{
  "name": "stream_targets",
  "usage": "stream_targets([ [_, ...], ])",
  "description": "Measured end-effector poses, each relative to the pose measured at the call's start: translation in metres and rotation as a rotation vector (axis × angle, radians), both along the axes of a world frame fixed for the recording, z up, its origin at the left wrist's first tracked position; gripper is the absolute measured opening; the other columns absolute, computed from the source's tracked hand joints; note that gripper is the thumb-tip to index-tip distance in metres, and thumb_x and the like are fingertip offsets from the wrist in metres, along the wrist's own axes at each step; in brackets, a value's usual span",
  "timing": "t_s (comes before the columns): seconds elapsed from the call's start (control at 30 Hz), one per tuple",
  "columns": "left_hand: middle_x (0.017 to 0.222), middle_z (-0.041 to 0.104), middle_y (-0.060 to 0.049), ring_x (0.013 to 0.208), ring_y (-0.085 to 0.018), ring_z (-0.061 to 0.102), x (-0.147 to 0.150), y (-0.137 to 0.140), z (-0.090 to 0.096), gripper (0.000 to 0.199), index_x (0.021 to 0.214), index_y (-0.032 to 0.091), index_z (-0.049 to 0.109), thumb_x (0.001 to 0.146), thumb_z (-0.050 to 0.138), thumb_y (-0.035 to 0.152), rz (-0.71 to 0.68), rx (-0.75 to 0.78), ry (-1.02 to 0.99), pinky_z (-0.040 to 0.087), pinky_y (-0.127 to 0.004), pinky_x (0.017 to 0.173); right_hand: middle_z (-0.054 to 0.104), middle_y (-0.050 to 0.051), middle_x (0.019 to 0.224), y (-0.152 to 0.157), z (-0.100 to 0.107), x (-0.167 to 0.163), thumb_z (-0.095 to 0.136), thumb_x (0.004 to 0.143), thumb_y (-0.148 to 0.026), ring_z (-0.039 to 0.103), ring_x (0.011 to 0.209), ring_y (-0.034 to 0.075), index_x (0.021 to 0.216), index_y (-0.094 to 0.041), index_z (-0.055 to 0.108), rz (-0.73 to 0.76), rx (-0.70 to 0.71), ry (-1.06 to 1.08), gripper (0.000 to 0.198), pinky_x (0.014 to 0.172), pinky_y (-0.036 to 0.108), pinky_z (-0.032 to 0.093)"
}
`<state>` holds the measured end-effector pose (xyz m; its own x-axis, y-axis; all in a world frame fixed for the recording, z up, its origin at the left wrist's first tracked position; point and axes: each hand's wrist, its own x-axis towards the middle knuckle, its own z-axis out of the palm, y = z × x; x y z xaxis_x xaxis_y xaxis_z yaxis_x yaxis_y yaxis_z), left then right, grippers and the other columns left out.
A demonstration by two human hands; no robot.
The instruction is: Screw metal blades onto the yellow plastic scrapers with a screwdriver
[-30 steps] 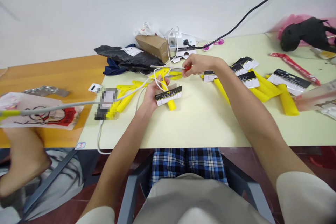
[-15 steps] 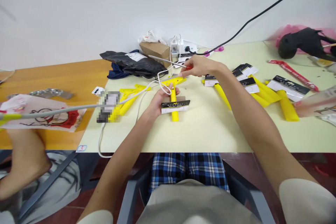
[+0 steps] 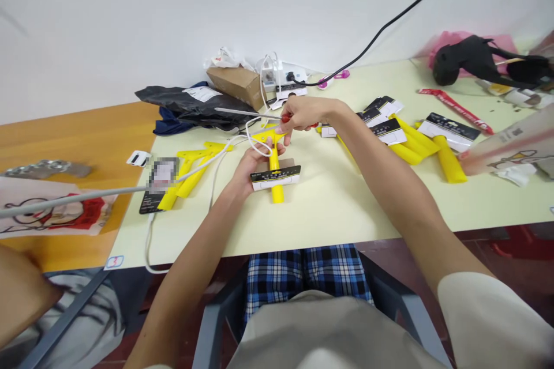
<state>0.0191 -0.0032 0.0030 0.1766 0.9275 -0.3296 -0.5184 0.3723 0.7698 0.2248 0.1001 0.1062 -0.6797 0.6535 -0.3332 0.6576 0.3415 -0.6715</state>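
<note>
My left hand (image 3: 247,170) is closed round the stem of a yellow T-shaped scraper (image 3: 277,194), whose crossbar points toward the wall. A black-and-white header card (image 3: 283,179) sits across its stem. Above the crossbar, my right hand (image 3: 302,113) grips a screwdriver (image 3: 240,112) by its red handle, the long metal shaft pointing left. Its right-hand fingertips are close to the crossbar; whether they touch it I cannot tell. A white cable (image 3: 249,127) loops in front of the scraper's head. More yellow scrapers (image 3: 195,176) lie left of my left hand.
Several yellow pieces (image 3: 450,160) with header cards lie to the right, beside a red strip (image 3: 459,110). A black plastic bag (image 3: 190,106), a cardboard box (image 3: 238,86) and a power strip (image 3: 283,75) line the wall. Another person's arm (image 3: 21,282) is at the left.
The view has shifted, so the table items appear further left. My right-hand fingers have come down closer to the scraper's crossbar. Both hands keep their holds.
</note>
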Motion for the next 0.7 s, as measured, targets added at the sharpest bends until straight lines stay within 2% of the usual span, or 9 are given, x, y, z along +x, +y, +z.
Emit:
stream_targets([
  [0.2,0.104,0.082,-0.007,0.103,-0.022,0.081,0.004,-0.003,0.005,0.027,0.102,0.018,0.071,0.085,0.088,0.027,-0.013,-0.010,0.004,0.063,-0.037,0.100,0.067,0.003,0.072,0.007,-0.007,0.001,0.077,0.096,-0.050,0.044,0.056,0.010,0.077,-0.016,0.064,0.070,0.054,-0.044,0.040,0.050,0.027,0.033],
  [0.37,0.110,0.081,-0.011,0.108,-0.026,0.080,0.000,-0.001,0.007,0.030,0.105,0.020,0.070,0.093,0.080,0.045,-0.059,-0.058,-0.085,0.065,-0.042,0.098,0.062,0.002,0.073,0.006,-0.002,0.004,0.072,0.100,-0.050,0.046,0.058,0.010,0.087,-0.015,0.073,0.092,0.078,-0.059,0.037,0.053,0.027,0.034],
  [0.53,0.119,0.080,-0.017,0.121,-0.034,0.077,-0.003,0.003,0.010,0.043,0.110,0.018,0.073,0.094,0.074,0.058,-0.074,-0.053,-0.158,0.063,-0.051,0.105,0.053,0.001,0.067,0.004,0.010,0.014,0.070,0.101,-0.055,0.041,0.057,0.011,0.094,-0.015,0.075,-0.003,0.126,-0.050,0.041,0.054,0.030,0.032],
  [0.7,0.125,0.080,-0.018,0.127,-0.040,0.073,-0.001,0.003,0.011,0.052,0.118,0.019,0.074,0.093,0.069,0.064,-0.092,-0.098,-0.182,0.062,-0.057,0.106,0.038,-0.003,0.059,0.000,0.029,0.030,0.074,0.095,-0.067,0.032,0.057,0.012,0.093,-0.017,0.074,-0.110,0.117,0.072,0.050,0.058,0.032,0.029],
])
